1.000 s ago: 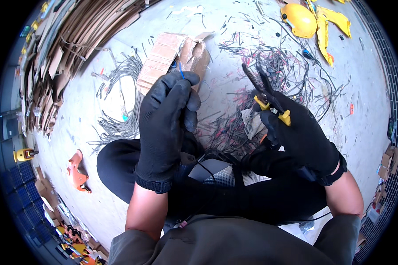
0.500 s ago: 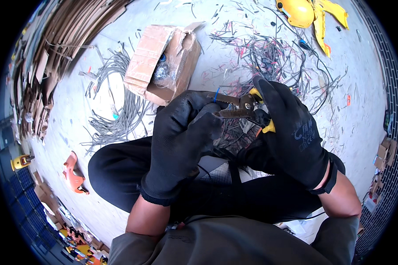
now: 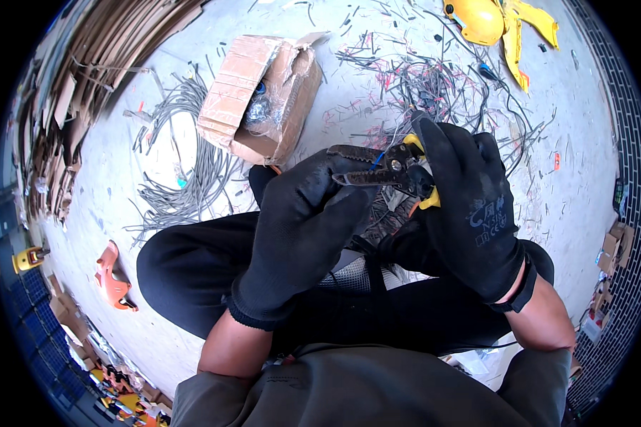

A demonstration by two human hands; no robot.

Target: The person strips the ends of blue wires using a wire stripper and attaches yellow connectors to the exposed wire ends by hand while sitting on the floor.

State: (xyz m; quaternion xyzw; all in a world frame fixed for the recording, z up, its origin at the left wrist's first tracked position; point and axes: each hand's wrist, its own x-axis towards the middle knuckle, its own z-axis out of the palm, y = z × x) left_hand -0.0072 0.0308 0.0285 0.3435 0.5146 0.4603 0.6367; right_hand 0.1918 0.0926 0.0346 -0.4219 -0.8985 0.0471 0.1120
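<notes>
From my remote seat: right black-gloved hand (image 3: 471, 210) grips yellow-handled dark-metal wire strippers (image 3: 396, 165) — parted jaws, thin blue wire (image 3: 378, 162) between; left black-gloved hand (image 3: 303, 228) curls beside — pinching what, I can't tell.

One fisheye view, looking down from the head height.
I watch from far away through this single worn camera, which faces downward and a little forward over the lap (image 3: 406, 317). The gloved left hand (image 3: 299, 220) and right hand (image 3: 470, 213) are quite near to the lens, around the middle; the grey shirt (image 3: 377, 388) is along the bottom, the floor (image 3: 584, 128) extends farther, and the brick-patterned surface (image 3: 630, 128) bends at the right rim.
</notes>
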